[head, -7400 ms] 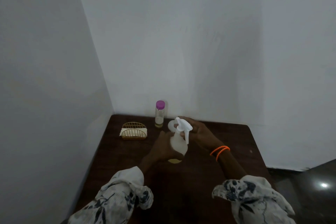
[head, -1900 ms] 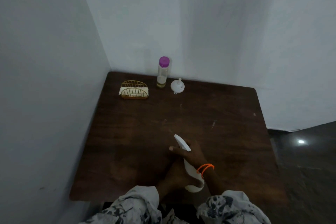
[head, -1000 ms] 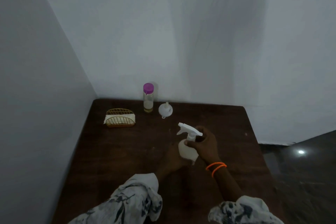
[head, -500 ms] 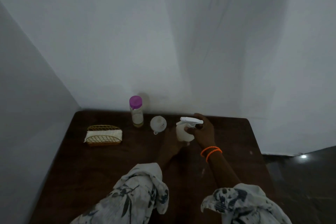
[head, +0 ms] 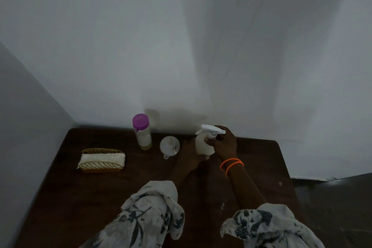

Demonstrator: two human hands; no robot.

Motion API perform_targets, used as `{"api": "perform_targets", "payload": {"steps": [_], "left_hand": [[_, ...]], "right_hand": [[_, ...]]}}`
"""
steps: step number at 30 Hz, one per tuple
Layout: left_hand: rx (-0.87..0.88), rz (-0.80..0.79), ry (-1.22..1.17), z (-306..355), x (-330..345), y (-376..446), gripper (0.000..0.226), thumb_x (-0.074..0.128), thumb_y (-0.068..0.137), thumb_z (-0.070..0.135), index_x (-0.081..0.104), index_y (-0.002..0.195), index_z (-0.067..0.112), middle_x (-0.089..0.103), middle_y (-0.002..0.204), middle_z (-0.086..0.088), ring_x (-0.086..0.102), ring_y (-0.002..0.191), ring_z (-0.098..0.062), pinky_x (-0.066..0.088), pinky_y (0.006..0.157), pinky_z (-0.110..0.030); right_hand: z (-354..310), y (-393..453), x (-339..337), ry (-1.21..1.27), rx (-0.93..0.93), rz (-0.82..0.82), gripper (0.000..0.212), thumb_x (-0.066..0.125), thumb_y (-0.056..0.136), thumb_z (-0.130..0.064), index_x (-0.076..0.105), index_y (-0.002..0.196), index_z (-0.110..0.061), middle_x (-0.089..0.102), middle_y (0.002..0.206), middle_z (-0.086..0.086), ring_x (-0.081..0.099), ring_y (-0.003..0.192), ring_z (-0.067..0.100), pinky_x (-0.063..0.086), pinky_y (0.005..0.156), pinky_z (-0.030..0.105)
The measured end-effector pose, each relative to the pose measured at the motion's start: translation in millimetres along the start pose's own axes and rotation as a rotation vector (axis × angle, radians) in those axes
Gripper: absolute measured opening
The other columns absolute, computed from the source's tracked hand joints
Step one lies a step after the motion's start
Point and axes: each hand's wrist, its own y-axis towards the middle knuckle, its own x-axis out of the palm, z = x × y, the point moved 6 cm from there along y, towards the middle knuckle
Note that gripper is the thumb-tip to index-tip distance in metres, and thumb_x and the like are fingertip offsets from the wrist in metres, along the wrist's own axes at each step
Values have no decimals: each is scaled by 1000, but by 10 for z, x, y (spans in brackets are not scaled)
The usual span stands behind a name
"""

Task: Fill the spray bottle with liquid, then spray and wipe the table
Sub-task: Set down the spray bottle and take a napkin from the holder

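Note:
A white spray bottle (head: 202,144) stands upright near the back of the dark wooden table (head: 90,193). My right hand (head: 224,143) is closed around its neck and trigger head, nozzle pointing left. My left hand (head: 189,160) holds the bottle's lower body from the left. To the left stands a clear bottle with a purple cap (head: 142,132), holding some pale liquid. A small white funnel (head: 169,146) lies between the two bottles.
A gold wire holder with white napkins (head: 101,160) sits at the table's left. White walls close in the table at the back and left. The table's right edge drops to a dark floor (head: 332,207).
The spray bottle, lying tilted near the front edge 1.9 s ago, was lifted upright and carried back toward the wall. In the last half second both hands stayed on it.

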Motion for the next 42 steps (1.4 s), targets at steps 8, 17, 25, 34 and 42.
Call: {"api": "perform_targets", "payload": {"steps": [8,17,25,34,42], "left_hand": [[-41,222,-249,-126,-274,-322,40,77,90,12,67,127,4,72,123,-14,67,117,-29,50,104,-39],[7,858,-219,-1025,-1820,-1339,17,76,91,20,75,107,27,74,104,13,65,97,8,48,87,-7],[-717,590,-148,-2491,-2855,-1591,37,68,96,35,75,119,7,73,122,-17,67,116,-36,54,102,-40],[-693,468,-352,-2651,-2830,-1461,31,85,85,31,77,89,1,79,91,-16,78,87,-31,65,83,-46],[-758,457,-464,-2652,-2855,-1426,29,90,79,17,76,96,-3,77,87,-15,76,76,-25,66,78,-41]], "right_hand": [[116,-194,25,70,23,114,80,90,60,10,56,132,5,65,122,16,63,110,29,53,95,43],[341,-1373,1376,389,660,-219,19,72,87,5,65,103,-2,68,92,21,65,76,28,52,63,33],[-195,-1468,2556,113,450,-397,6,75,88,-15,75,88,-8,76,83,17,69,68,24,62,75,48],[-219,-1401,2814,-9,395,-411,5,77,86,-19,74,87,-15,77,92,13,74,85,29,63,83,50],[-232,-1396,2800,-28,408,-396,7,79,85,-19,74,87,-15,77,93,13,74,84,26,64,82,46]]}}
